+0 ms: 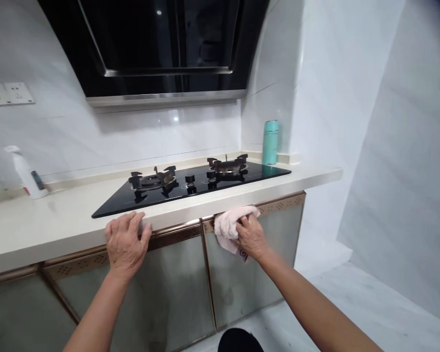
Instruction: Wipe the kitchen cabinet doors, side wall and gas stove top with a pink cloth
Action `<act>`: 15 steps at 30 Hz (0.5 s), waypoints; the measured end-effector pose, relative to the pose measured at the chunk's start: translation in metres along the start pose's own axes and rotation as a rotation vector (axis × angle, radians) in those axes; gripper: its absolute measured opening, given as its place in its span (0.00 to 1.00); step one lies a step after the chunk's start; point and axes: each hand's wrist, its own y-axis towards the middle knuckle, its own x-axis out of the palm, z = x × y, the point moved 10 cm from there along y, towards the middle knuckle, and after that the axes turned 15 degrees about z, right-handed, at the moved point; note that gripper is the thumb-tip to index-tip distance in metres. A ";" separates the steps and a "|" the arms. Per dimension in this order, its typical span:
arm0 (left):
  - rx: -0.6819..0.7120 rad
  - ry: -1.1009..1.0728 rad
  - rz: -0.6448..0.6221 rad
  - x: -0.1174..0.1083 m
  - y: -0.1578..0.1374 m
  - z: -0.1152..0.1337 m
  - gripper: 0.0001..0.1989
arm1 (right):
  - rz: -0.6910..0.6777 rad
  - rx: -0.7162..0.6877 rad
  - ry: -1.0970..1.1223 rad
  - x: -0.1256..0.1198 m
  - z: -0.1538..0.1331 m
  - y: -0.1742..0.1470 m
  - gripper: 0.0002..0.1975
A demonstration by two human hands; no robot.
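My right hand (pixel 252 236) grips a pale pink cloth (pixel 228 226) and presses it against the top frame of a cabinet door (pixel 256 264), just under the counter edge. A small dark print shows on the cloth's hanging corner. My left hand (pixel 127 240) rests with its fingers spread over the front edge of the white countertop (pixel 69 215), holding nothing. Behind both hands lies the black glass gas stove (pixel 183 188) with two burners and two knobs.
A teal flask (pixel 270 143) stands at the stove's back right corner. On the left of the counter is a white spray bottle (pixel 26 173). A black range hood (pixel 157 49) hangs above. Wall sockets (pixel 9 93) are at far left.
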 end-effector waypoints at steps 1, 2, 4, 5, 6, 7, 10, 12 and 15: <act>0.008 0.002 0.014 0.001 -0.001 -0.001 0.17 | -0.002 0.042 -0.035 -0.002 0.018 -0.004 0.17; 0.016 0.007 0.034 0.001 -0.002 -0.002 0.17 | -0.003 0.081 -0.067 -0.003 0.036 -0.008 0.19; 0.029 0.019 0.074 0.003 -0.003 -0.004 0.17 | 0.003 0.163 -0.113 -0.005 0.072 -0.017 0.22; 0.030 0.025 0.098 0.004 -0.004 -0.006 0.17 | 0.009 0.209 -0.126 -0.006 0.090 -0.021 0.24; 0.027 0.030 0.122 0.006 -0.005 -0.008 0.17 | 0.020 0.265 -0.134 -0.007 0.108 -0.025 0.27; 0.020 0.031 0.145 0.007 -0.006 -0.009 0.17 | 0.036 0.331 -0.138 -0.008 0.127 -0.030 0.30; -0.019 0.019 0.205 0.010 -0.010 -0.015 0.16 | 0.094 0.547 -0.118 -0.010 0.180 -0.045 0.41; -0.044 0.004 0.219 0.013 -0.011 -0.018 0.16 | 0.111 0.625 -0.102 -0.008 0.205 -0.051 0.43; -0.080 -0.013 0.216 0.014 -0.012 -0.021 0.16 | 0.120 0.641 -0.116 -0.004 0.227 -0.053 0.38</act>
